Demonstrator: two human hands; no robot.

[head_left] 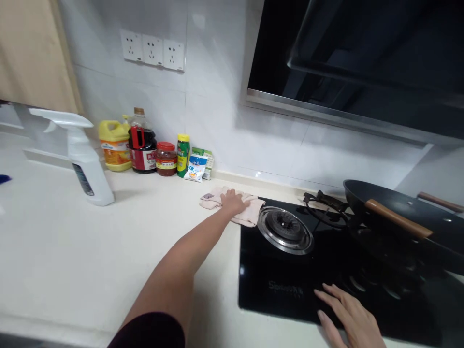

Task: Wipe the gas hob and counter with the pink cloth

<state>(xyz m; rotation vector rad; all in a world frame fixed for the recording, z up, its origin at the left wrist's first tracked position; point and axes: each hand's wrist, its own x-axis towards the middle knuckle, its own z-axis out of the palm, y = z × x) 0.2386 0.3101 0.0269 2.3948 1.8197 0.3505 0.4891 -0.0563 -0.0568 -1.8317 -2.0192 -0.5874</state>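
My left hand (pixel 232 203) reaches to the far left corner of the black glass gas hob (pixel 282 285) and presses on a pale pink cloth (pixel 250 214), its fingers bent over it. The cloth lies crumpled, partly on the counter and partly over the hob's edge, close beside the round metal burner (pixel 286 229). At the lower right, my right hand (pixel 350 314) is open, fingers apart, over the hob's front edge with nothing in it. Whether it touches the glass is hard to tell.
A dark wok (pixel 391 203) with wooden handles sits on the right burner. A removed pan support (pixel 324 210) stands behind. On the counter (pixel 108 261) are a white spray bottle (pixel 89 164), a soy sauce bottle (pixel 142 145), a red-lidded jar (pixel 166 159) and seasoning packets (pixel 196 167). A range hood (pixel 355 63) hangs above.
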